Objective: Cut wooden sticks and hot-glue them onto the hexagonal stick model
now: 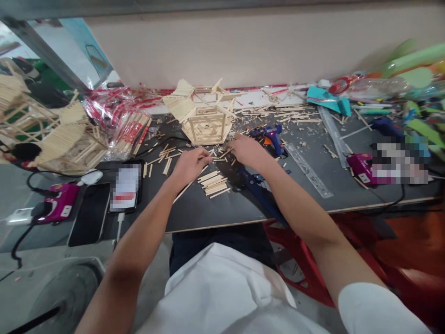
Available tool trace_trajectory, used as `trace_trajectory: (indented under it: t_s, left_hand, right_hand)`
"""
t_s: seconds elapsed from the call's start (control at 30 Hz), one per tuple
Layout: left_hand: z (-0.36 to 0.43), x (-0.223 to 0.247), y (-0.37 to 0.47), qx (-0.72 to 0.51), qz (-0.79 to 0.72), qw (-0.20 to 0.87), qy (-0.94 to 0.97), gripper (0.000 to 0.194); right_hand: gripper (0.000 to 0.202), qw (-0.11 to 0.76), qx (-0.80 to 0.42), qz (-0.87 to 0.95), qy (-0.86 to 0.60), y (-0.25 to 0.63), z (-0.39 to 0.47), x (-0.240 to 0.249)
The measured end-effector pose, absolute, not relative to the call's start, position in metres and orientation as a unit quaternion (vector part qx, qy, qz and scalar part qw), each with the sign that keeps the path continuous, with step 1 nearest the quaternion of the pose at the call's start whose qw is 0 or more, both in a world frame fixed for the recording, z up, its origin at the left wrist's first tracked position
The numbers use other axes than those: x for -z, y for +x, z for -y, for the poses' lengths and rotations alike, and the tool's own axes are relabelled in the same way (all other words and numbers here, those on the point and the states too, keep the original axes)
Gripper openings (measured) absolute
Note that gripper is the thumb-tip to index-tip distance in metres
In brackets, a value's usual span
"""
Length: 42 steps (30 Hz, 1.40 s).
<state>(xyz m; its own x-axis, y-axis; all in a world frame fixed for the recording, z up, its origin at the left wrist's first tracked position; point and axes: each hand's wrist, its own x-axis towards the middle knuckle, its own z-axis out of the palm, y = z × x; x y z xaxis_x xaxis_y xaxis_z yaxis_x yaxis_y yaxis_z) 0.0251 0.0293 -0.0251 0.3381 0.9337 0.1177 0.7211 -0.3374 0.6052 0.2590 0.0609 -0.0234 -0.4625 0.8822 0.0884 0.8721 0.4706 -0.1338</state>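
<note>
My left hand [192,165] is closed in a pinch low over the dark tabletop; whatever its fingertips hold is too small to make out. Across from it, my right hand [245,151] has its fingers curled together near loose wooden stick pieces, and its fingertips are partly hidden. Between and below the hands lies a neat row of short wooden sticks [212,183]. Just behind them stands a lantern-like stick model [207,125] with patterned panels. A blue glue gun [274,138] rests beyond my right hand. Dark blue-handled cutters [259,192] lie under my right forearm.
A clear ruler [309,171] lies to the right, near a purple power strip [361,168]. Two phones [89,215] and another purple power strip [62,202] are at left. Red-and-clear wrapped stick bundles [127,132] and a larger stick model [71,139] stand behind them. Scraps litter the back.
</note>
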Motion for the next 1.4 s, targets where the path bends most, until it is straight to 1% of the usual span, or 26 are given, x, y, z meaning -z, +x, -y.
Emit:
trace_trajectory:
  t_s: [0.1,0.3,0.43,0.5,0.6,0.7,0.77,0.87,0.9,0.97,1.0,1.07,1.13,1.3,1.4]
  left_hand:
    - [-0.031,0.030,0.026,-0.254,-0.524,0.215,0.784,0.016]
    - [-0.030,0.034,0.028,-0.287,-0.499,0.163,0.801,0.017]
    - [-0.029,0.035,0.028,-0.293,-0.477,0.136,0.818,0.016]
    - [-0.029,0.037,0.028,-0.276,-0.479,0.136,0.822,0.015]
    - [-0.029,0.037,0.028,-0.244,-0.486,0.137,0.828,0.018]
    - [-0.029,0.035,0.029,-0.213,-0.484,0.148,0.836,0.023]
    - [-0.029,0.033,0.029,-0.220,-0.487,0.165,0.829,0.022]
    - [-0.028,0.029,0.030,-0.283,-0.494,0.218,0.793,0.017]
    - [-0.028,0.029,0.030,-0.304,-0.491,0.243,0.779,0.017]
    - [-0.029,0.028,0.031,-0.325,-0.479,0.294,0.761,0.017]
    - [-0.029,0.028,0.031,-0.324,-0.472,0.315,0.757,0.018]
    - [-0.030,0.029,0.031,-0.312,-0.459,0.346,0.756,0.022]
    - [-0.031,0.032,0.030,-0.300,-0.447,0.359,0.762,0.025]
    - [-0.034,0.039,0.026,-0.281,-0.426,0.362,0.780,0.017]
    - [-0.036,0.039,0.022,-0.266,-0.442,0.340,0.786,0.021]
  right_hand:
    - [0.030,0.073,0.003,0.853,-0.517,0.258,-0.064,0.034]
    - [0.020,0.113,0.065,0.893,-0.431,0.261,-0.057,0.034]
    - [0.021,0.166,0.102,0.905,-0.379,0.257,-0.054,0.033]
    - [0.023,0.189,0.093,0.911,-0.354,0.255,-0.052,0.031]
    - [0.025,0.192,0.050,0.922,-0.332,0.253,-0.047,0.024]
    - [0.025,0.196,0.001,0.915,-0.351,0.254,-0.042,0.016]
    - [0.028,0.247,-0.036,0.888,-0.386,0.256,-0.042,0.014]
    - [0.046,0.369,-0.154,0.812,-0.425,0.260,-0.046,0.022]
    - [0.046,0.397,-0.215,0.786,-0.423,0.260,-0.048,0.026]
    - [0.037,0.421,-0.337,0.743,-0.396,0.259,-0.051,0.032]
    - [0.033,0.423,-0.383,0.728,-0.380,0.258,-0.051,0.034]
    - [0.028,0.420,-0.434,0.715,-0.353,0.254,-0.049,0.034]
    - [0.024,0.417,-0.437,0.722,-0.339,0.250,-0.046,0.033]
    - [0.022,0.389,-0.407,0.759,-0.327,0.244,-0.043,0.034]
    - [0.023,0.386,-0.388,0.766,-0.336,0.241,-0.043,0.038]
